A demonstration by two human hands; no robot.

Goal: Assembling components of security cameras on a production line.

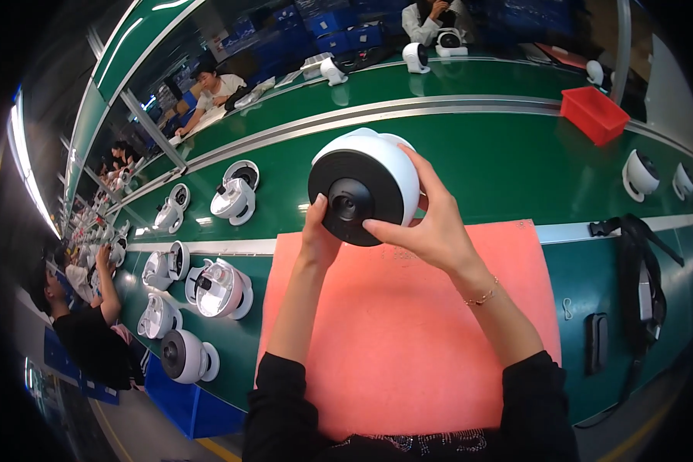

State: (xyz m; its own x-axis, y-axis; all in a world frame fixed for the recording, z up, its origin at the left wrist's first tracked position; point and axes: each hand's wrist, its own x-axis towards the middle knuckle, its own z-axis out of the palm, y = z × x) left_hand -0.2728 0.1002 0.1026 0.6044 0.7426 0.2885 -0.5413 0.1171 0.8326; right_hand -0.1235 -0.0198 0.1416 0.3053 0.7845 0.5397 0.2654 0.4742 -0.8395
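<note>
Between my two hands I hold a round white security camera [405, 173] with a black front disc and a lens in its middle. It is raised above the far edge of a pink mat [408, 339], its lens side turned toward me. My left hand [319, 235] grips its lower left, the thumb at the black disc beside the lens. My right hand [435, 223] wraps its right side, the thumb on the disc's lower edge and the fingers reaching round the white shell. The camera's back is hidden from view.
Left of the mat stand several opened white camera housings [222, 289] and a closed camera [183, 356]. A green conveyor belt [500, 162] runs behind, carrying more cameras and a red bin [595, 115]. On the right lie a black strap [641, 285] and a dark case [596, 343]. Other people sit along the line.
</note>
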